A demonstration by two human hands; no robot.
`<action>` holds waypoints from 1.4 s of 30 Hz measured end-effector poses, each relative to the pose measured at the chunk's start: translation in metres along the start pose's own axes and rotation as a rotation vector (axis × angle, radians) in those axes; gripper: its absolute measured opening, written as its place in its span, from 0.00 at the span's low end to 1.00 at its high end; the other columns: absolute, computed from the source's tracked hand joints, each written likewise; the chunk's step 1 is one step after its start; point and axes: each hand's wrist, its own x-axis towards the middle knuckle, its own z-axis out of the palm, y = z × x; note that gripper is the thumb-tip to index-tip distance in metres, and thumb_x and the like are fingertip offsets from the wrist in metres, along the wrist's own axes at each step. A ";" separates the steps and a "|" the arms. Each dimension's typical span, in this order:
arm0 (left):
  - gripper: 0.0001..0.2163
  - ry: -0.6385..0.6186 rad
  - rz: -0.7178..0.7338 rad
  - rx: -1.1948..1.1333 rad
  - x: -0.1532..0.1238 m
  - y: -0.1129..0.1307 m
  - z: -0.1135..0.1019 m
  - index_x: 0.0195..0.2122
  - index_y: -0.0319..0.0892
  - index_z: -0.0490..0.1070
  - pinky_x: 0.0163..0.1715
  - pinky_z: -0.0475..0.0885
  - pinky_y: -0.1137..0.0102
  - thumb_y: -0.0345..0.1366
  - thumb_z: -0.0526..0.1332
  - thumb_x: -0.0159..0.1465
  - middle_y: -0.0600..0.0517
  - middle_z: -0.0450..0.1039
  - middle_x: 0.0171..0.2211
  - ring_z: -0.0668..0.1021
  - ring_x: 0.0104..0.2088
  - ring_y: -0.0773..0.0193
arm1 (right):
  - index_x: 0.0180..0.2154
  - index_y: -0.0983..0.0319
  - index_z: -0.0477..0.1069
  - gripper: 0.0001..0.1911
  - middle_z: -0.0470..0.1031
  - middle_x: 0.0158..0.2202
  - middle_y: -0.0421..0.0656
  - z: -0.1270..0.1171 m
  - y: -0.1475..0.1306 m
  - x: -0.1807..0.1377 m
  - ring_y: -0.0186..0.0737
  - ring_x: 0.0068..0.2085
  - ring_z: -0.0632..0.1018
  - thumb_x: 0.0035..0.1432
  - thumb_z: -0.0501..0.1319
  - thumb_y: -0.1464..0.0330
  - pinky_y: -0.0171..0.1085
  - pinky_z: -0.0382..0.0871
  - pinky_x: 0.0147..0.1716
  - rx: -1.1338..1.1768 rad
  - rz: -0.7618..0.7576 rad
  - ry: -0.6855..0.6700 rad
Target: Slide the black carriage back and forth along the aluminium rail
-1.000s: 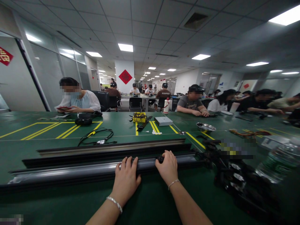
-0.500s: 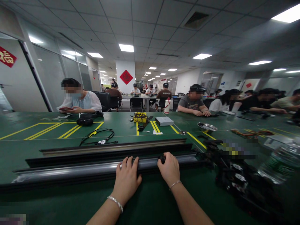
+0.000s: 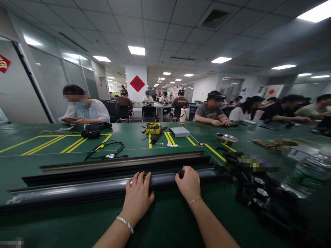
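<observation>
A long black rail with a shiny grey rounded strip along it point(image 3: 85, 187) lies across the green table in front of me. My left hand point(image 3: 138, 193) rests over the middle of this rail, fingers spread across the grey strip and thumb apart on the near side. To its right, my right hand point(image 3: 190, 184) is closed around a small dark knobbly piece point(image 3: 181, 173) on top of the strip. Most of that piece is hidden by the fingers, so its kind cannot be made out. A clear crinkled wrap point(image 3: 16, 198) shows at the rail's left end.
Behind lie another long black rail point(image 3: 124, 162) and a black cable point(image 3: 117, 151). Black mechanical parts point(image 3: 258, 189) and a large water bottle point(image 3: 307, 175) stand at right. Farther back are a yellow box point(image 3: 153, 128), a silver box point(image 3: 179, 132), a metal bowl point(image 3: 227, 138) and seated people.
My right hand has slid slightly right along the rail with the small dark piece. My left hand stays in place on the strip. The view has turned a little right.
</observation>
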 end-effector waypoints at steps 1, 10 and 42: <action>0.25 0.003 0.001 0.000 0.000 0.000 0.000 0.57 0.45 0.58 0.54 0.52 0.55 0.39 0.54 0.56 0.44 0.62 0.55 0.60 0.56 0.51 | 0.35 0.62 0.66 0.09 0.72 0.37 0.46 0.000 0.001 0.000 0.44 0.46 0.70 0.49 0.55 0.66 0.41 0.55 0.49 -0.007 -0.007 0.001; 0.25 -0.005 -0.009 0.005 0.000 0.000 0.000 0.57 0.46 0.58 0.55 0.51 0.55 0.40 0.55 0.56 0.45 0.62 0.55 0.60 0.57 0.52 | 0.35 0.61 0.66 0.10 0.72 0.37 0.45 -0.003 0.004 0.002 0.44 0.44 0.71 0.49 0.55 0.66 0.40 0.57 0.47 0.015 0.016 -0.016; 0.25 0.027 0.004 -0.014 0.000 -0.001 0.002 0.56 0.46 0.59 0.55 0.51 0.55 0.40 0.55 0.56 0.44 0.63 0.54 0.60 0.56 0.52 | 0.42 0.61 0.67 0.16 0.73 0.42 0.44 -0.003 0.012 0.007 0.43 0.45 0.72 0.49 0.53 0.71 0.40 0.59 0.47 0.056 0.023 -0.018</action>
